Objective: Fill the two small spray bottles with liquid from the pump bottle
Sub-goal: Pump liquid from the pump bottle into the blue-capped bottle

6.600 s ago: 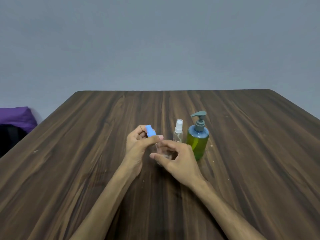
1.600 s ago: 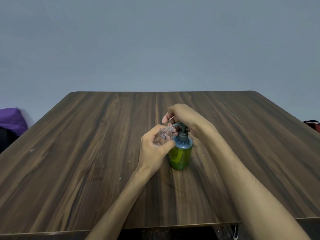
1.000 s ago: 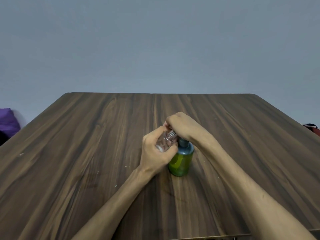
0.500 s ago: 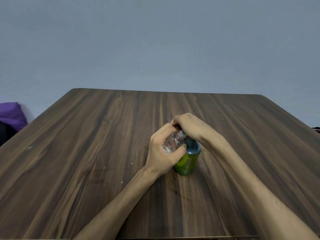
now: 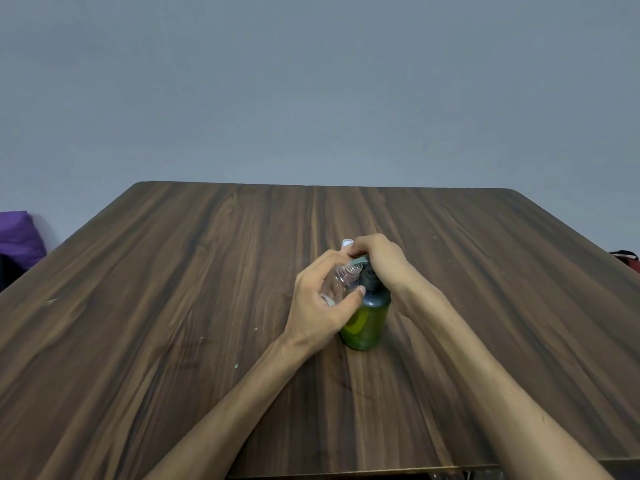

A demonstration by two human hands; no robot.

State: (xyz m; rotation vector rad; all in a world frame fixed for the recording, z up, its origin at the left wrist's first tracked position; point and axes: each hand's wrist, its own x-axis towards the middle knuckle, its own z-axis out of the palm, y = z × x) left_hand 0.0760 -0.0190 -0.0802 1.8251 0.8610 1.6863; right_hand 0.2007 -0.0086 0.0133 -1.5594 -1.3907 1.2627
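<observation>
The green pump bottle [image 5: 365,322] is stood upright on the wooden table [image 5: 173,306], spout aimed left. A clear spray bottle [image 5: 341,284] is gripped by the left hand [image 5: 322,303] and tilted, open neck angled up-right against that spout. The pump head is covered by the right hand's [image 5: 379,259] curled fingers. A white cap [image 5: 347,242] is seen just behind.

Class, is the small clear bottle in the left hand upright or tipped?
Tipped: the clear bottle leans, threaded neck up toward the pump spout, gripped by the left hand.
</observation>
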